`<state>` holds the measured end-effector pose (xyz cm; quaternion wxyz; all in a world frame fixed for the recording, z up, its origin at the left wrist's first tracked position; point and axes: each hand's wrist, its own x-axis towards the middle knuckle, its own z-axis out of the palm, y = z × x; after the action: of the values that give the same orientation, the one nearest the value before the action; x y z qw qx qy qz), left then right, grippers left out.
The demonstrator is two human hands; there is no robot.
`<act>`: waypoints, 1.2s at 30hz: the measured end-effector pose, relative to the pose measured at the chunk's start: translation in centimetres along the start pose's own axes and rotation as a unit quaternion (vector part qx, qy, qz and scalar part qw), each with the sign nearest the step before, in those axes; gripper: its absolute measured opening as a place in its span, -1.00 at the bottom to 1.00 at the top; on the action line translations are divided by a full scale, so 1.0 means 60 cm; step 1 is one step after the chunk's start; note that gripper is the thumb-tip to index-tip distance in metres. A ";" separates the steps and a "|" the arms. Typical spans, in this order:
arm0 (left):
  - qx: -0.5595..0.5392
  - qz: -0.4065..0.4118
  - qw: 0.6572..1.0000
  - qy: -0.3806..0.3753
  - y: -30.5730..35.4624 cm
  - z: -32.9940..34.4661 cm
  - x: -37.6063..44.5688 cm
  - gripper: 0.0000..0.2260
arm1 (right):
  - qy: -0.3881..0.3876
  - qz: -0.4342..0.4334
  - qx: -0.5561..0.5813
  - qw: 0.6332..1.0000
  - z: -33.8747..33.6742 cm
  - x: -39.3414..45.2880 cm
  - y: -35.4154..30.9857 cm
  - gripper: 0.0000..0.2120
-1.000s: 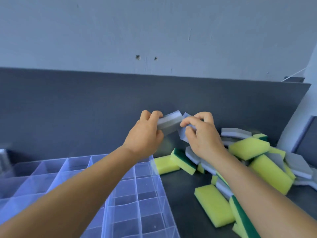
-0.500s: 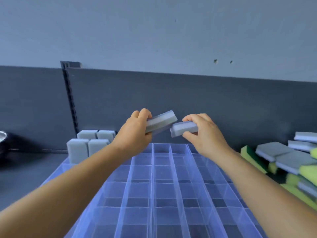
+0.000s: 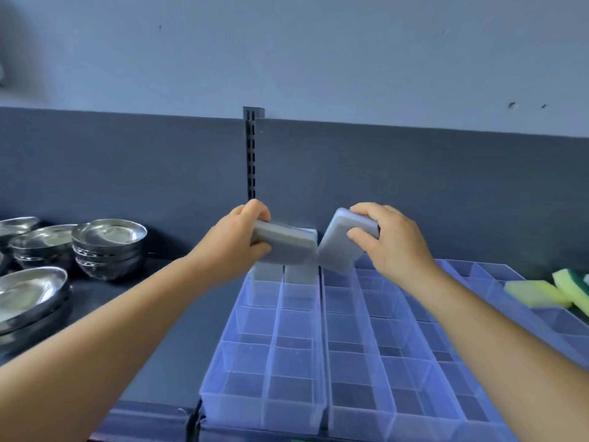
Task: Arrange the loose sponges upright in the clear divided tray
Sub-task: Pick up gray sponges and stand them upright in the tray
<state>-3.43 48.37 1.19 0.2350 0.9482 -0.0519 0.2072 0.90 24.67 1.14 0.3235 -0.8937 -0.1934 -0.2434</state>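
Grey foam, soft and slab-shaped: the left hand (image 3: 236, 242) grips one sponge (image 3: 287, 244) lying near level, long axis sideways, while the right hand (image 3: 392, 247) pinches a second sponge (image 3: 339, 244) tilted down-left, corners touching above the clear divided tray (image 3: 318, 406) on the desk (image 3: 159, 314).

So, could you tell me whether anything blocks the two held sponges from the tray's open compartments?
Nothing visible does. The left hand and right hand hold grey sponges over the clear divided tray, beside two standing sponges.
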 end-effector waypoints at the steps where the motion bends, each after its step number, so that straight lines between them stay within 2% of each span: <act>1: -0.001 0.005 1.000 -0.003 -0.011 -0.008 -0.003 -0.75 | -0.003 0.000 0.003 1.000 0.009 0.002 -0.011 -0.75; 6: 0.012 0.030 0.999 -0.023 -0.047 -0.029 -0.006 -0.66 | -0.053 -0.010 -0.017 0.998 0.045 0.009 -0.043 -0.79; 14: 0.037 0.023 0.995 -0.093 -0.062 -0.022 0.004 -0.68 | -0.104 0.012 -0.028 0.994 0.066 0.010 -0.041 -0.78; 21: 0.070 0.030 0.990 -0.117 -0.053 0.004 0.009 -0.67 | -0.105 0.005 -0.018 0.994 0.076 0.012 -0.049 -0.77; 29: 0.164 0.066 0.974 -0.138 -0.034 0.030 0.004 -0.71 | -0.153 -0.016 -0.121 0.981 0.107 -0.010 -0.046 -0.72; 36: 0.182 0.067 0.972 -0.135 -0.032 0.051 0.010 -0.79 | -0.186 -0.016 -0.163 0.969 0.120 -0.018 -0.053 -0.66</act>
<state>-1.36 48.65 -1.83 0.0349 0.9886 -0.1081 0.0988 0.65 31.57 -2.79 0.1276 -0.9607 -0.2222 -0.1062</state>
